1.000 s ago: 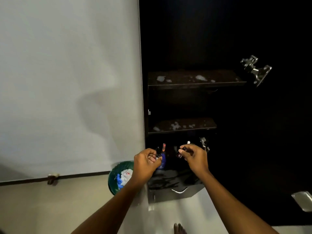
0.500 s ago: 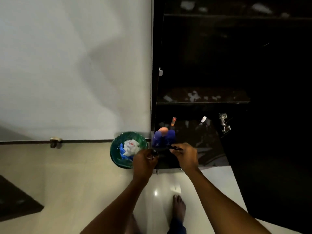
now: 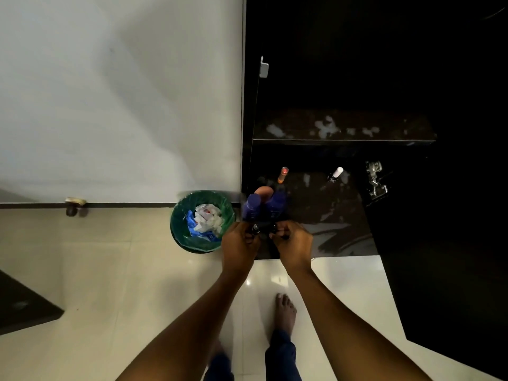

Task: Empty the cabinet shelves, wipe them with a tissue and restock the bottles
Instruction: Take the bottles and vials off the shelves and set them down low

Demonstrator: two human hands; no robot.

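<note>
Since the frame half a second earlier, both hands have kept their station at the front edge of the bottom shelf, well below where they were a second ago. The head view has tilted further down, so the upper shelf has left the picture and more floor shows.

The left hand has its fingers curled round a small dark bottle. The right hand pinches a dark item; its form cannot be told against the dark shelf. The two hands sit close together, just short of touching.

Stock on the bottom shelf:
- Two blue bottles, upright and side by side at the front left, just behind the hands.
- An orange bottle, slim, further back.
- A white-capped bottle, small, at the rear right.

The middle shelf carries pale blotches and no bottles. A green bin holding crumpled paper stands on the floor just left of the cabinet.
</note>
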